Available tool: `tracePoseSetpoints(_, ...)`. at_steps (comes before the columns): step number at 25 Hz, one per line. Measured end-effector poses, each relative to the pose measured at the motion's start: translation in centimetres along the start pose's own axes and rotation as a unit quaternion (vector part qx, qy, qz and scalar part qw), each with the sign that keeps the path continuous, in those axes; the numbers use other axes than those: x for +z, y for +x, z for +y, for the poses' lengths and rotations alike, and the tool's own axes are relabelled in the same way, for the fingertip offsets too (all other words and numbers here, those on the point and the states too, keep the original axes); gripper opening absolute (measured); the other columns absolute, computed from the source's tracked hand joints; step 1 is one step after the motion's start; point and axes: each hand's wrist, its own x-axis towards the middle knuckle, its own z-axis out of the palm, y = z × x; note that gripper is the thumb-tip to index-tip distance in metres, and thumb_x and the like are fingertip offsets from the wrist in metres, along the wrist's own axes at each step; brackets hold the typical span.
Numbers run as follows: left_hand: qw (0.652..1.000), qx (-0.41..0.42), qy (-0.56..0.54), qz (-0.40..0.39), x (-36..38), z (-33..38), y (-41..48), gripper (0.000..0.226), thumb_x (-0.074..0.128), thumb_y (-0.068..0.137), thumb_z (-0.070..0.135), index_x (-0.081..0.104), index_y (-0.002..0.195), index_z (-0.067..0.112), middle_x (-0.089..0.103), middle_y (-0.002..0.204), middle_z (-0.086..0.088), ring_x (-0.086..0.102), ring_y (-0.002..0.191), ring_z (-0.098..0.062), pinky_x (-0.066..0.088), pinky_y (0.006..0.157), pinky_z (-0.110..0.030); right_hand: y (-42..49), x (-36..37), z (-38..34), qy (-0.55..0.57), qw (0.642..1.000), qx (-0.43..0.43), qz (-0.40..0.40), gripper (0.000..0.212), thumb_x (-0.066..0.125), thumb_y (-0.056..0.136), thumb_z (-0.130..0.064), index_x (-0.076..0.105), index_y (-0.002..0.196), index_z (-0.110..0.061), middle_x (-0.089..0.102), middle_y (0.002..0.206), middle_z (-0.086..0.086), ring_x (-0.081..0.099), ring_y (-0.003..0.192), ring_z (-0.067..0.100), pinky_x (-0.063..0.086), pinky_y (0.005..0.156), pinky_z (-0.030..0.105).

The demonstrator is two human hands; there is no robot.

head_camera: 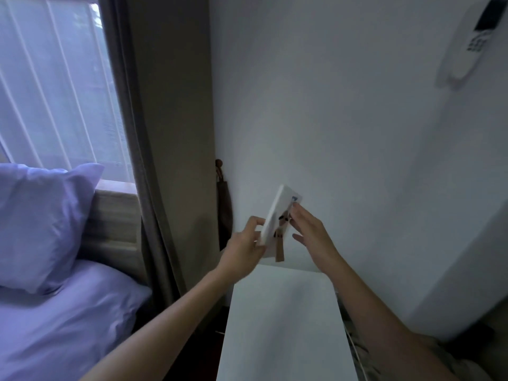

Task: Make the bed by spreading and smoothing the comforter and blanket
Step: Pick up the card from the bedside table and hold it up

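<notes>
My left hand (247, 240) grips the lower left edge of a flat white box (276, 213): the fingers are curled round the edge and the thumb lies on the near side. My right hand (313, 235) is set against the right face of the same box. Its fingers are extended and nearly straight, the fingertips (294, 207) touch the face, and the thumb stands apart below. The box is tilted, with its upper end leaning away to the right, and is held above the far edge of a white table top (286, 325), clear of it. A brown strap (279, 250) hangs from the underside of the box. The bed (115, 237) lies to my left, well apart from both hands. A lavender cover (68, 331) lies over it with soft creases; I cannot tell whether this is the comforter or a sheet. A lavender pillow (41, 224) leans upright against the headboard. Behind the bed is a window with a sheer curtain (55, 83), and a grey-brown drape (154, 160) hangs beside it down to the corner. On the white wall (343, 119), upper right, a remote control (472, 37) sits in a holder.
</notes>
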Motion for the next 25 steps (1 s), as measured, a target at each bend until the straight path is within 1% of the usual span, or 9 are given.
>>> tracePoseSetpoints(3, 0.974, 0.051, 0.22, 0.03, 2.7, 1.5, -0.9, 0.047, 0.046, 0.091, 0.014, 0.03, 0.132, 0.028, 0.069, 0.092, -0.014, 0.065, 0.075, -0.036, 0.054, 0.068, -0.043, 0.4, 0.8, -0.7, 0.03, 0.999, 0.017, 0.034, 0.017, 0.051, 0.093, -0.043, 0.062, 0.099, -0.031, 0.067, 0.111, 0.004, 0.063, 0.106, 0.02, 0.05, 0.097, 0.041)
tracePoseSetpoints(5, 0.958, 0.084, 0.266, 0.06, 4.4, 2.4, -2.0, 0.051, 0.049, 0.093, 0.017, 0.033, 0.141, 0.023, 0.071, 0.093, -0.015, 0.066, 0.073, -0.036, 0.053, 0.065, -0.04, 0.4, 0.7, -0.3, 0.056, 0.996, 0.019, 0.065, 0.021, 0.047, 0.096, -0.031, 0.063, 0.104, -0.021, 0.068, 0.113, 0.01, 0.066, 0.102, 0.022, 0.054, 0.093, 0.042)
tracePoseSetpoints(7, 0.959, 0.096, 0.262, 0.056, 5.1, 3.0, -2.5, 0.054, 0.053, 0.093, 0.026, 0.034, 0.143, 0.023, 0.069, 0.112, -0.014, 0.068, 0.087, -0.036, 0.054, 0.07, -0.04, 0.2, 0.3, 0.2, 0.084, 0.992, 0.018, 0.09, 0.025, 0.042, 0.097, -0.022, 0.062, 0.111, -0.019, 0.068, 0.114, 0.006, 0.067, 0.102, 0.023, 0.055, 0.09, 0.045)
tracePoseSetpoints(10, 0.984, 0.053, 0.166, -0.044, 4.0, 2.9, -2.3, 0.063, 0.051, 0.092, 0.044, 0.021, 0.147, 0.036, 0.056, 0.137, -0.001, 0.059, 0.116, -0.029, 0.049, 0.094, -0.039, -0.3, -0.7, 0.5, 0.11, 0.986, 0.016, 0.125, 0.026, 0.04, 0.098, -0.013, 0.06, 0.114, -0.016, 0.068, 0.115, 0.009, 0.067, 0.1, 0.024, 0.055, 0.088, 0.046)
tracePoseSetpoints(12, 0.999, 0.021, 0.04, -0.003, 2.7, 2.0, -1.8, 0.064, 0.053, 0.091, 0.044, 0.022, 0.146, 0.037, 0.053, 0.14, 0.005, 0.054, 0.124, -0.022, 0.042, 0.103, -0.034, -0.5, -1.7, 0.2, 0.131, 0.984, 0.004, 0.125, 0.025, 0.04, 0.099, -0.01, 0.058, 0.115, -0.014, 0.067, 0.114, 0.012, 0.066, 0.097, 0.025, 0.054, 0.081, 0.041)
tracePoseSetpoints(15, 0.996, -0.05, -0.044, 0.066, 0.1, 0.6, 0.2, 0.063, 0.057, 0.092, 0.034, 0.027, 0.147, 0.026, 0.041, 0.149, 0.003, 0.043, 0.134, -0.02, 0.033, 0.107, -0.03, -0.8, -3.1, -0.2, 0.162, 0.983, -0.003, 0.087, 0.028, 0.039, 0.1, -0.008, 0.056, 0.121, -0.016, 0.066, 0.114, 0.01, 0.064, 0.099, 0.026, 0.053, 0.08, 0.037)
tracePoseSetpoints(17, 0.99, -0.089, -0.107, 0.012, -1.5, 0.2, 1.3, 0.065, 0.058, 0.091, 0.031, 0.025, 0.147, 0.026, 0.042, 0.149, -0.001, 0.05, 0.128, -0.021, 0.042, 0.102, -0.037, -0.7, -3.5, -0.5, 0.174, 0.983, 0.002, 0.063, 0.029, 0.039, 0.1, -0.008, 0.058, 0.12, -0.018, 0.067, 0.112, 0.008, 0.064, 0.097, 0.025, 0.053, 0.079, 0.037)
tracePoseSetpoints(20, 0.972, -0.095, -0.206, -0.056, -2.5, 0.3, 1.4, 0.054, 0.06, 0.091, 0.021, 0.039, 0.14, 0.025, 0.067, 0.123, -0.005, 0.065, 0.108, -0.02, 0.057, 0.084, -0.044, -0.4, -3.2, -0.9, 0.172, 0.984, 0.001, 0.046, 0.03, 0.039, 0.1, -0.008, 0.061, 0.114, -0.022, 0.069, 0.106, 0.005, 0.065, 0.093, 0.023, 0.055, 0.074, 0.034)
tracePoseSetpoints(25, 0.976, -0.079, -0.202, 0.012, -2.2, -0.2, 1.0, 0.05, 0.064, 0.087, 0.008, 0.05, 0.134, 0.021, 0.076, 0.097, -0.004, 0.072, 0.091, -0.02, 0.059, 0.082, -0.042, 0.0, -2.4, -0.6, 0.108, 0.992, -0.011, 0.058, 0.036, 0.046, 0.098, -0.015, 0.058, 0.129, -0.028, 0.07, 0.112, 0.001, 0.066, 0.095, 0.017, 0.055, 0.084, 0.038)
